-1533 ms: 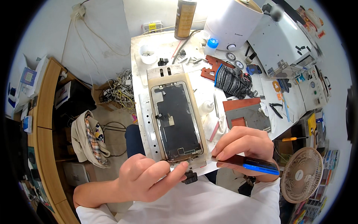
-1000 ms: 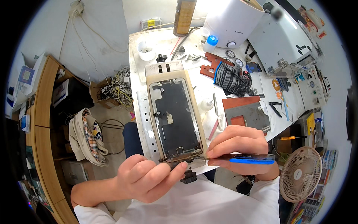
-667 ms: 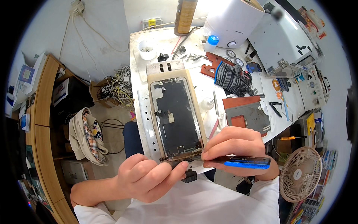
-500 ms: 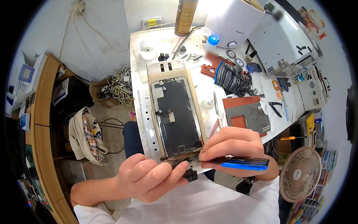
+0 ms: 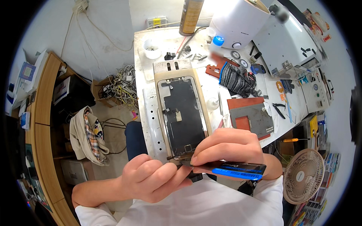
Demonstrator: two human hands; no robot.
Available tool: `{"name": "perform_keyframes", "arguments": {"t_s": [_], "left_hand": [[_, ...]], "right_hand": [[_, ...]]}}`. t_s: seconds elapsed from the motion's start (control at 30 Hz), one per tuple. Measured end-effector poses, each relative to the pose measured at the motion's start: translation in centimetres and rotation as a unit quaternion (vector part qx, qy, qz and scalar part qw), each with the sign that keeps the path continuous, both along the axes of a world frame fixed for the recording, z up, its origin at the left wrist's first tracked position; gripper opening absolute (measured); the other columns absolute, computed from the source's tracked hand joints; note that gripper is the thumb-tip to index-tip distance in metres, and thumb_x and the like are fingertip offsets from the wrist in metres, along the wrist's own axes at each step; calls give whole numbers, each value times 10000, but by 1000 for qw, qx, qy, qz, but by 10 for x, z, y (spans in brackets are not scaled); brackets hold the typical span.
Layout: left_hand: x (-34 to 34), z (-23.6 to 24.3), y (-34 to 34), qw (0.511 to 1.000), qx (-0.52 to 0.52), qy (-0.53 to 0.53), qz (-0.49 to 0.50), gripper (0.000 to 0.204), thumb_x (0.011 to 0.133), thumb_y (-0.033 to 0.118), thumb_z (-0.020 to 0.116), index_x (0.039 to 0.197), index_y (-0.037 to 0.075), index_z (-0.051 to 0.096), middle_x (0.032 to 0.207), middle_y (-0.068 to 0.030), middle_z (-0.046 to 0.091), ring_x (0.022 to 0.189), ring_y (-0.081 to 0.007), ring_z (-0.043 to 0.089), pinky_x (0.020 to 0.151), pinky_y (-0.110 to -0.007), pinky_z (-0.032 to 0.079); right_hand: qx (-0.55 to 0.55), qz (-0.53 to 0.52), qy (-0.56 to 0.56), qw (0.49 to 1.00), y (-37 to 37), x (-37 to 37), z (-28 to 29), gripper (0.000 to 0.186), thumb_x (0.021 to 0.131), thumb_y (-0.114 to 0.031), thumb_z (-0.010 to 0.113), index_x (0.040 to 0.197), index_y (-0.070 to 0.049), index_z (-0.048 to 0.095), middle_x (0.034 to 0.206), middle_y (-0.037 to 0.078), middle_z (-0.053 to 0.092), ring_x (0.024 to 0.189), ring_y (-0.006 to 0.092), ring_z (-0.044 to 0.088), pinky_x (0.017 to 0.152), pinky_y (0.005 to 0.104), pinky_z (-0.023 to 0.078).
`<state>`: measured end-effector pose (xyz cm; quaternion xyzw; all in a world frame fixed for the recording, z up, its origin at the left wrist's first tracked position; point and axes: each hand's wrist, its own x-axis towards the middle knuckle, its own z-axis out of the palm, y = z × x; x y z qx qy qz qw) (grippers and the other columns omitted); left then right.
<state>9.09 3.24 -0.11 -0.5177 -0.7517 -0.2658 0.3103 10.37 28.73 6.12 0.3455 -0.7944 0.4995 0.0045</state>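
Observation:
A dark phone screen assembly (image 5: pixel 185 124) with a pale frame lies back up in a beige holder (image 5: pixel 201 84), its small flex cables showing. My right hand (image 5: pixel 230 148) pinches a thin, flat black pry card (image 5: pixel 239 170) with a blue edge, its inner end by the screen's near edge. My left hand (image 5: pixel 152 179) is closed, curled fingers and thumb at the near end of the holder. What it grips there is hidden. A black knob (image 5: pixel 195 177) shows just beyond the left fingertips.
Right of the holder stand a small white bottle (image 5: pixel 213 103), a grey and red mat (image 5: pixel 250 116) and a striped glove (image 5: pixel 235 81). Black cutters (image 5: pixel 279 110) lie farther right. At the back are a white cup (image 5: pixel 152 49), a spray can (image 5: pixel 190 17) and a white round appliance (image 5: pixel 239 24).
My right hand has shifted left with the pry card, closer to my left fingertips. The card is tilted a little differently. The whole view has shifted slightly.

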Motion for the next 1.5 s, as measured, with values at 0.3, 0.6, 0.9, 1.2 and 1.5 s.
{"name": "perform_keyframes", "arguments": {"t_s": [0.3,0.6,0.9,1.2,1.5], "left_hand": [[0,0,0,1000,-2,11,-5,352,798,414,829,1021,142,802,908,31,504,778,-150,443,560,-285,348],[2,-1,2,1000,-6,-5,12,290,873,375,780,1093,187,796,955,46,525,785,-127,431,582,-273,344],[0,4,4,1000,-14,-22,6,313,890,371,766,1143,188,783,929,46,500,805,-141,436,580,-272,362],[0,8,-6,998,-50,-26,20,423,920,439,749,1147,83,772,917,-5,464,792,-182,444,626,-315,395],[5,10,-1,997,-45,-27,47,425,892,431,777,1162,103,779,913,-11,429,770,-184,428,633,-317,380]], "right_hand": [[27,-13,11,999,0,2,3,308,792,-80,812,1079,-21,716,1024,111,708,870,252,709,724,337,564],[29,-93,7,995,13,14,8,263,753,-12,885,984,-39,764,917,96,746,746,189,695,610,277,528],[-40,-392,-152,907,69,37,-7,258,871,-56,818,1056,-5,646,851,0,704,659,35,562,582,208,453],[188,-494,-225,818,133,45,-97,317,895,-240,771,1113,-17,719,862,97,719,762,233,697,680,345,533],[314,-455,94,828,61,-16,-125,349,910,-184,706,1238,-84,640,925,86,655,862,275,684,750,403,567]]}}
